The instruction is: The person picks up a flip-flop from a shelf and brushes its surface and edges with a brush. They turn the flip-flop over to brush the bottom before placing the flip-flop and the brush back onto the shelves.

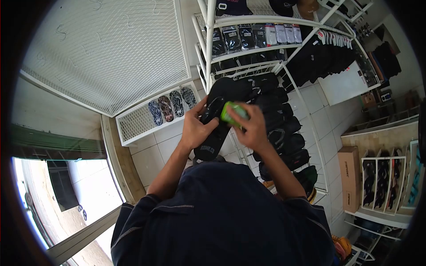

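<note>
A long black bag (212,144) with grey lettering near its lower end hangs in front of me. My left hand (195,127) grips its side, thumb lying across the black fabric and fingers partly behind it. In my right hand (254,128) is a small bright green block (230,113), smeared by motion. Fingers and thumb close round the block, right beside the bag's upper part. I cannot tell what kind of thing the block is. More black bags (284,137) are lined up on a white rack just right of my hands.
Patterned flip-flops (176,103) stand on a low white mesh shelf (126,137) at left. Packaged goods (246,37) hang on the white rack ahead. Dark clothes (326,57) hang farther right. A cardboard box (349,179) stands beside a shoe display (382,181). A glass door (66,146) is at left.
</note>
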